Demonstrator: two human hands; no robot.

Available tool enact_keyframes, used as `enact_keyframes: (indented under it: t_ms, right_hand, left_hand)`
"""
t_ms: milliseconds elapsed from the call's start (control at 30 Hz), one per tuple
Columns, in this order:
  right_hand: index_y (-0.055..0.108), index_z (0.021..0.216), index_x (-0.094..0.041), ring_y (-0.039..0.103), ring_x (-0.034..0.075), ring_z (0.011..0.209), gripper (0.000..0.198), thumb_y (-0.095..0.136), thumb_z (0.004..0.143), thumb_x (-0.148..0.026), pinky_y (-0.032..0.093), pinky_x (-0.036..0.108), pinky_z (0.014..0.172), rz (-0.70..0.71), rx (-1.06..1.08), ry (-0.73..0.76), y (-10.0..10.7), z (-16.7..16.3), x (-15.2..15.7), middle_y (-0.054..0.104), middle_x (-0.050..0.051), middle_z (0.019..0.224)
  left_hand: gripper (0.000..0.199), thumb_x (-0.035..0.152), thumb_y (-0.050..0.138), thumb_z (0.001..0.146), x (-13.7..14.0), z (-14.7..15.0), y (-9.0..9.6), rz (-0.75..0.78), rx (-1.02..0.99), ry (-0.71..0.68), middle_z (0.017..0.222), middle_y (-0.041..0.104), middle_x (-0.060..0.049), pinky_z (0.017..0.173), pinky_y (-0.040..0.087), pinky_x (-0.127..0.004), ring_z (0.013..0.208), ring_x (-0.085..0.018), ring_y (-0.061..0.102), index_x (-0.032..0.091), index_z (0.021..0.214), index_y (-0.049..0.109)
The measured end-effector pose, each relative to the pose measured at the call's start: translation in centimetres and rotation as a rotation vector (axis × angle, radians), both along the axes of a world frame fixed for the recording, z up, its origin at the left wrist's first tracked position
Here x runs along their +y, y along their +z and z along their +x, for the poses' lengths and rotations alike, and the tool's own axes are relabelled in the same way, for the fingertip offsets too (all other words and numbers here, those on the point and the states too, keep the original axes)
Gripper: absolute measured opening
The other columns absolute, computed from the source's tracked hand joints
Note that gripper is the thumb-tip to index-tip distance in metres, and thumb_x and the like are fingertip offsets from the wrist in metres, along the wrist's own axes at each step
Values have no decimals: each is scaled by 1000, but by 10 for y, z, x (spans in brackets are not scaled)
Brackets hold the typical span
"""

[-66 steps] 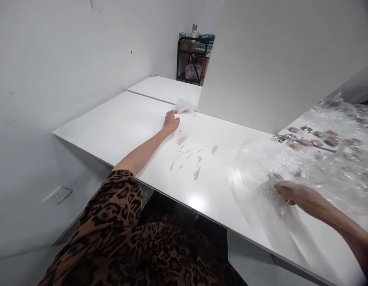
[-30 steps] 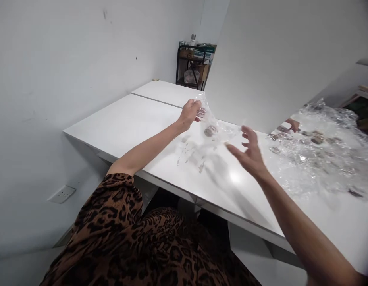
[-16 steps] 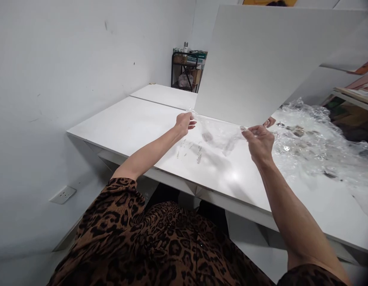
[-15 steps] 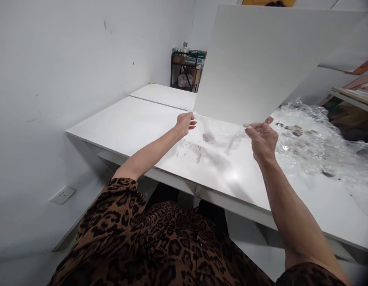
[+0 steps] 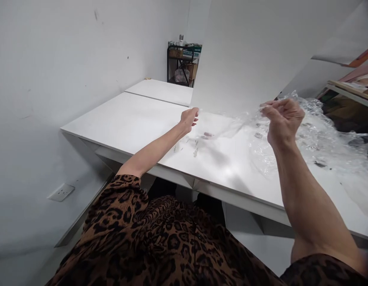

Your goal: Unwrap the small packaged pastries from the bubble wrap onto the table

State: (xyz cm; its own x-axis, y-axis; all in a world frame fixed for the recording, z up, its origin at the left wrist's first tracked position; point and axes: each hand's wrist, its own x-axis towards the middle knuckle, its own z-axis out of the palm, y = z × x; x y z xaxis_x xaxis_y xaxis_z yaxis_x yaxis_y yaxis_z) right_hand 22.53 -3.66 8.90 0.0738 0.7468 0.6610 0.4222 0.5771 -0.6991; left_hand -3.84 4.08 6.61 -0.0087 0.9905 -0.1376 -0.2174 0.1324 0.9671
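Observation:
A large pale board (image 5: 249, 51) stands tilted up beyond my hands, its top running out of view. My left hand (image 5: 189, 119) is closed at the board's lower left corner, with clear film between its fingertips. Raised to the right of the board's lower edge, my right hand (image 5: 283, 117) pinches clear plastic film (image 5: 236, 123). The film stretches between both hands, thin and see-through over the white table. Whether my left fingers also grip the board itself is hard to see.
Crumpled clear plastic (image 5: 315, 135) is heaped on the right of the white table (image 5: 112, 119). At the back stands a black shelf rack (image 5: 180, 63) with boxes. A wooden-edged shelf (image 5: 350, 93) is on the right. The wall at left carries a socket (image 5: 61, 192).
My right hand has moved right and up, away from the board's lower edge, drawing the film with it. My left hand has stayed near the corner. The view has shifted slightly.

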Motion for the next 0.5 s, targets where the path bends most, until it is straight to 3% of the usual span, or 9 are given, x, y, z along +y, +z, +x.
enact_keyframes:
  t_ms: [133, 233, 367, 433, 500]
  right_hand:
    - [62, 81, -24, 53, 15, 62, 23, 73, 88, -43, 44, 32, 55, -151, -196, 95, -11, -43, -44, 65, 3, 78]
    - [64, 89, -21, 59, 14, 71, 28, 62, 95, -49, 48, 30, 58, -273, -369, 300, -37, -77, -83, 69, 6, 92]
    - [70, 94, -20, 64, 16, 83, 39, 57, 97, -57, 53, 31, 71, -536, -589, 728, -64, -98, -107, 71, 7, 96]
    - [71, 92, -20, 64, 17, 80, 45, 54, 97, -61, 53, 32, 70, -570, -515, 637, -71, -96, -98, 71, 7, 93]
    - [69, 90, -20, 62, 18, 79, 50, 50, 97, -66, 53, 35, 70, -482, -358, 288, -77, -91, -76, 70, 8, 94]
  left_hand:
    - [24, 34, 61, 92, 5, 3, 3, 2, -87, -1, 80, 54, -1, 60, 40, -23, 61, -8, 51, 19, 75, 52]
    - [17, 29, 59, 93, 6, -4, -4, -78, -170, -8, 80, 51, 0, 63, 48, -22, 63, -8, 57, 19, 82, 51]
    - [14, 27, 60, 92, -2, -21, -21, -161, -187, -35, 82, 53, -1, 60, 49, -21, 64, -9, 62, 20, 86, 50]
    - [15, 29, 61, 92, -7, -29, -27, -177, -143, -25, 80, 53, 0, 51, 41, -18, 59, -8, 59, 21, 87, 50]
    - [17, 31, 61, 94, -11, -34, -30, -172, -113, -19, 78, 52, 1, 44, 30, -17, 53, -5, 52, 21, 86, 50]
